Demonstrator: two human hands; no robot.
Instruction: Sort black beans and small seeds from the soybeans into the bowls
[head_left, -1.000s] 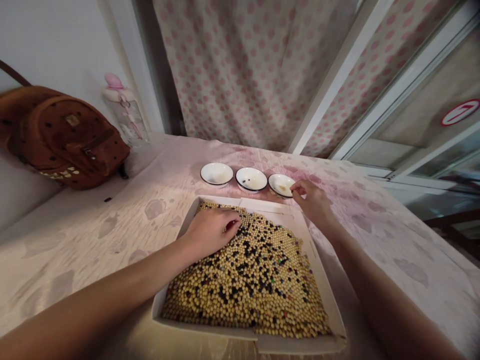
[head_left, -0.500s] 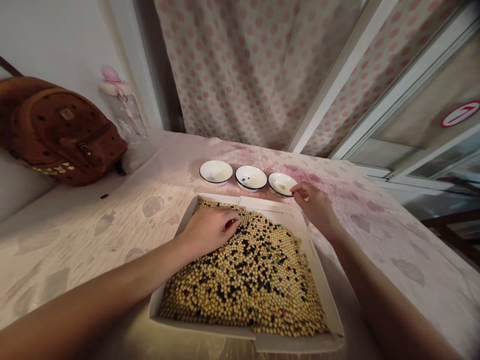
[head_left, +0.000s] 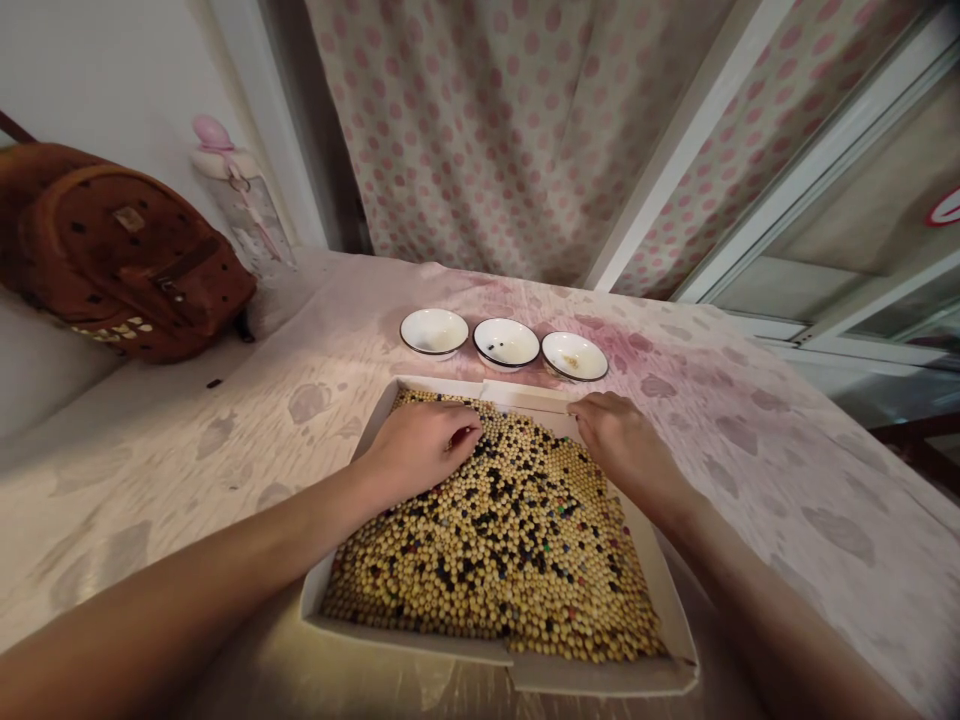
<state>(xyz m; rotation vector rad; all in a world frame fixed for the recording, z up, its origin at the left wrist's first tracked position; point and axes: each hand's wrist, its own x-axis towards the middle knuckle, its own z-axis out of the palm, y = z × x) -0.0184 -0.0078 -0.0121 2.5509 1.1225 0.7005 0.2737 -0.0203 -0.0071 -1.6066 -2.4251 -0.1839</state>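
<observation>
A shallow white cardboard box (head_left: 600, 678) holds a layer of small round beads (head_left: 480, 540), mostly yellowish, with many black ones and a few green and red. My left hand (head_left: 427, 445) rests on the beads at the far left, its fingers curled closed; whatever is inside them is hidden. Over the far right corner of the box, my right hand (head_left: 619, 440) has thumb and fingers pinched together, and anything between them is too small to name. Behind the box stand three dark-rimmed white bowls: a left bowl (head_left: 434, 330), a middle bowl (head_left: 507, 343) with dark beads, and a right bowl (head_left: 576, 355) with yellowish bits.
A brown backpack (head_left: 142, 250) leans at the left by the wall, beside a clear bottle with a pink top (head_left: 244, 195). A patterned cloth (head_left: 307, 405) covers the table. Behind it hangs a dotted curtain (head_left: 487, 140), with glazed frames to the right.
My right hand has come back from the right bowl's rim to the far right corner of the box. My left hand stays curled on the beads. The view has shifted slightly.
</observation>
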